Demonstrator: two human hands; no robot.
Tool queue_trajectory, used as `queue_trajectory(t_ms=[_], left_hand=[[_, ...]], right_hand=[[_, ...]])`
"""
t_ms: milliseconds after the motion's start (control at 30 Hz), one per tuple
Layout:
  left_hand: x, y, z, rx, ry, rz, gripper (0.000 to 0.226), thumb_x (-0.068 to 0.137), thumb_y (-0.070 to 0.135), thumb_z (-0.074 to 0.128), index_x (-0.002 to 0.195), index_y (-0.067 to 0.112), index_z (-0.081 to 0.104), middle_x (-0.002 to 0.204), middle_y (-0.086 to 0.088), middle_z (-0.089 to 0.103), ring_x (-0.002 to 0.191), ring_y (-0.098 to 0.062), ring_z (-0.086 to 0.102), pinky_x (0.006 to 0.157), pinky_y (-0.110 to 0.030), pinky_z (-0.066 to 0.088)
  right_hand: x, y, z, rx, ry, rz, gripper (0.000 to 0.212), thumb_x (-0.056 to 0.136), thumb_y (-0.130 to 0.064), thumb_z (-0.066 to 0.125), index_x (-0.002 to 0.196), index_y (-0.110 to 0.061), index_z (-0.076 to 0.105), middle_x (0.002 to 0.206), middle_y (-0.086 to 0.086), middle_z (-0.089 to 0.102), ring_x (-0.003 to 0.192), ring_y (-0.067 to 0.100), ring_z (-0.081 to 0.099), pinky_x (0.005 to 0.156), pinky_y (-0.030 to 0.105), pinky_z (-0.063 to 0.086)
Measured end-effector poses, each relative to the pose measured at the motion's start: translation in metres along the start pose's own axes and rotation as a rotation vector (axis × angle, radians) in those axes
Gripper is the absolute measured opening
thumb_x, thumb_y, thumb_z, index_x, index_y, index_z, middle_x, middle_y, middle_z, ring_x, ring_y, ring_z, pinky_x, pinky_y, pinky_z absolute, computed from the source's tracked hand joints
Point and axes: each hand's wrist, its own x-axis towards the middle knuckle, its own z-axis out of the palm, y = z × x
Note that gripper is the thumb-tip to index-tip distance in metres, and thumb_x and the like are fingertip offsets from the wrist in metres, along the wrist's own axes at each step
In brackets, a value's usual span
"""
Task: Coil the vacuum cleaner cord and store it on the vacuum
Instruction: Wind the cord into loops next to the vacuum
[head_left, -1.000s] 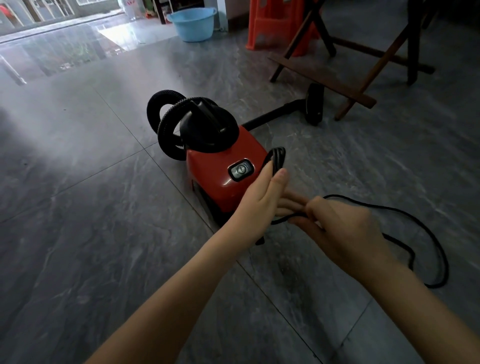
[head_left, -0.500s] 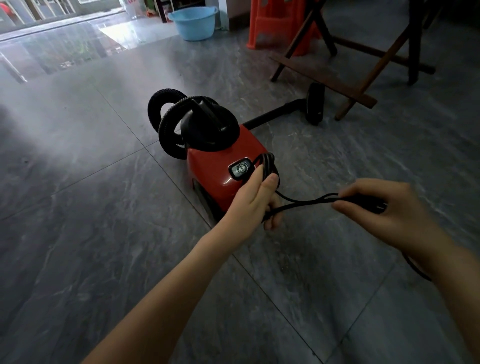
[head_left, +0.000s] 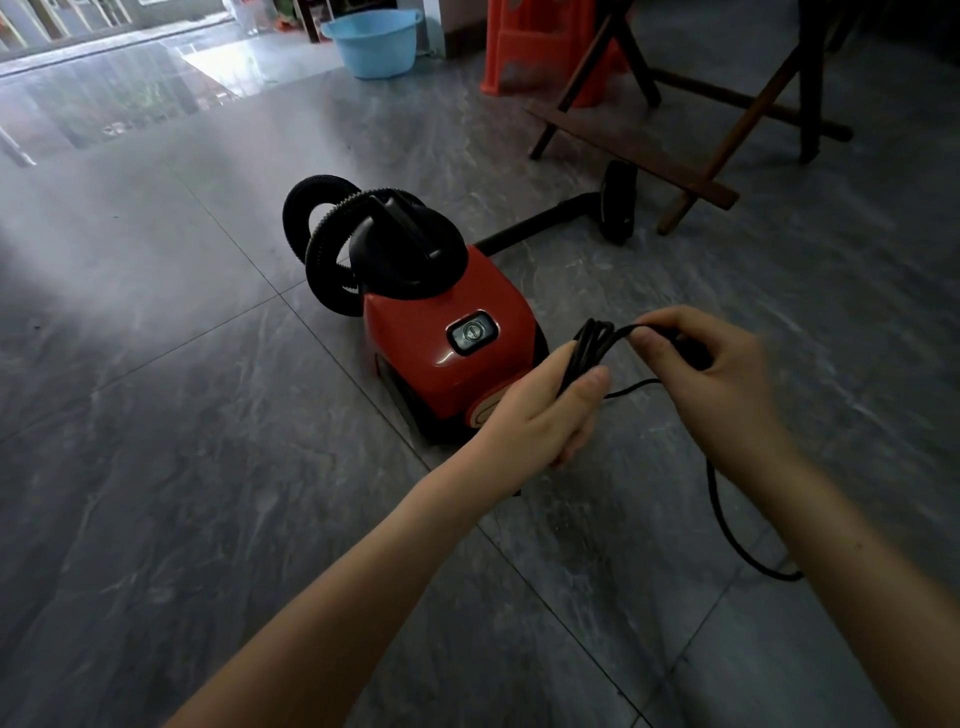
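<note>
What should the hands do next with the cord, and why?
Probably lay the strand that the right hand pinches onto the coil in the left hand, then reach down for more: a length of cord lies loose on the floor, not yet gathered.

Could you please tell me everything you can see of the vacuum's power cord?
The cord is thin, black and looks rubbery. Several loops are bunched in the left hand, beside the red vacuum. The right hand pinches the strand at the loops' top. The loose rest trails behind the right forearm onto the grey floor.
</note>
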Motion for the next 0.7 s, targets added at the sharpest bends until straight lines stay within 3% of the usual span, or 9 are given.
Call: queue_trajectory(t_ms=[167, 233, 300, 433, 500, 600, 700], left_hand=[[-0.001, 0.010, 0.001, -0.057, 0.040, -0.003, 0.016, 0.106, 0.011, 0.039, 0.105, 0.000, 0.050, 0.052, 0.001, 0.043, 0.038, -0.002, 0.038, 0.040, -0.019, 0.036], [-0.001, 0.011, -0.003, -0.072, 0.049, 0.017, 0.019, 0.106, 0.011, 0.038, 0.104, -0.004, 0.048, 0.053, 0.001, 0.042, 0.039, -0.002, 0.037, 0.040, -0.019, 0.035], [-0.002, 0.009, -0.007, -0.088, 0.060, 0.025, 0.021, 0.106, 0.013, 0.038, 0.101, -0.005, 0.046, 0.053, 0.002, 0.042, 0.039, -0.004, 0.036, 0.039, -0.021, 0.033], [-0.003, 0.003, -0.015, -0.131, 0.127, 0.019, 0.018, 0.106, 0.014, 0.036, 0.096, 0.003, 0.045, 0.053, 0.004, 0.042, 0.039, -0.007, 0.035, 0.039, -0.021, 0.033], [-0.001, -0.001, -0.022, -0.179, 0.194, 0.015, 0.017, 0.106, 0.013, 0.035, 0.102, 0.000, 0.044, 0.051, 0.005, 0.041, 0.039, -0.009, 0.034, 0.039, -0.023, 0.033], [0.000, -0.004, -0.028, -0.104, 0.228, 0.026, 0.020, 0.106, 0.015, 0.037, 0.104, -0.004, 0.044, 0.051, 0.006, 0.041, 0.040, -0.009, 0.034, 0.039, -0.029, 0.032], [-0.002, -0.003, -0.023, -0.079, 0.198, 0.027, 0.018, 0.106, 0.014, 0.037, 0.102, -0.001, 0.046, 0.050, 0.008, 0.042, 0.039, -0.007, 0.035, 0.039, -0.028, 0.034]], right_hand=[[0.003, 0.023, 0.005, -0.041, -0.082, 0.036, 0.039, 0.096, -0.048, 0.044, 0.085, -0.016, 0.064, 0.071, -0.001, 0.059, 0.066, 0.008, 0.055, 0.060, 0.021, 0.041], [0.000, 0.039, 0.005, -0.051, -0.086, 0.039, 0.044, 0.097, -0.048, 0.034, 0.082, -0.015, 0.060, 0.068, -0.001, 0.053, 0.062, 0.009, 0.051, 0.057, 0.023, 0.039], [-0.008, 0.054, 0.005, -0.030, -0.081, 0.069, 0.043, 0.100, -0.042, 0.031, 0.080, -0.014, 0.056, 0.064, -0.001, 0.048, 0.057, 0.007, 0.047, 0.055, 0.020, 0.036], [-0.033, 0.071, 0.002, 0.078, -0.009, 0.164, 0.038, 0.104, -0.034, 0.037, 0.080, -0.011, 0.054, 0.058, 0.002, 0.045, 0.046, 0.011, 0.041, 0.043, 0.030, 0.035], [-0.045, 0.076, -0.002, 0.138, 0.060, 0.231, 0.033, 0.104, -0.026, 0.037, 0.078, -0.013, 0.052, 0.055, -0.002, 0.047, 0.042, 0.012, 0.039, 0.038, 0.029, 0.034], [-0.052, 0.080, -0.008, 0.165, 0.084, 0.275, 0.030, 0.104, -0.025, 0.040, 0.079, -0.018, 0.056, 0.054, -0.005, 0.045, 0.046, 0.009, 0.036, 0.041, 0.024, 0.030], [-0.044, 0.075, -0.009, 0.047, 0.063, 0.226, 0.029, 0.102, -0.031, 0.041, 0.082, -0.024, 0.060, 0.057, -0.007, 0.042, 0.052, 0.013, 0.037, 0.050, 0.032, 0.031]])
